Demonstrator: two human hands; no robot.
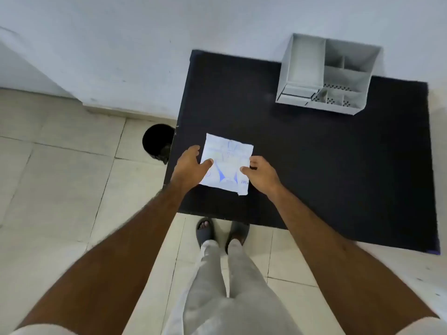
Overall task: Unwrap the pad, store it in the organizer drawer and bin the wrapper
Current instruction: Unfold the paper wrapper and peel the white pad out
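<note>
A: Start with what is closest. Where are the hands?

B: Both are over the table, near its front-left corner. The left hand has its thumb on the left side of the wrapped pad, its fingers spread along that side. The right hand pinches the right side between thumb and fingers. So each grip has closed on the packet, one on each side. Whether the packet is lifted or lies flat, I cannot tell.

A: How does the packet lie?

B: It is nearly square, a little turned, with its sides running roughly front to back. It sits between the two hands and neither is nearer. It looks unopened; a small flap shows at its front-right corner, just under the right hand.

A: So the opening falls to that hand?

B: Likely, while the left holds firm.

A: And farther off?

B: The bin stands on the floor just off the table's left edge. The organizer sits at the back edge, well apart, to the right.
</note>
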